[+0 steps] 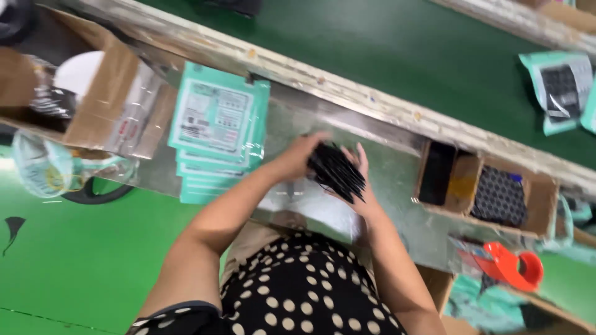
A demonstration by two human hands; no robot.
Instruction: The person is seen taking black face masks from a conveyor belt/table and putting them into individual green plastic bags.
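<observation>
Left hand (297, 158) and right hand (363, 186), fingers curled, grip 1 stack of black sheets (335, 172) between them above the metal bench (397, 180).

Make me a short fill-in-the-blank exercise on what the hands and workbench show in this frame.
1. Both hands, the left hand and the right hand, hold a stack of flat ____ pieces.
2. The pile of packets left of the hands is ____ in colour.
3. The tape dispenser at the lower right is ____.
4. The conveyor belt beyond the workbench is dark ____.

Missing words: black; teal; red; green
</observation>
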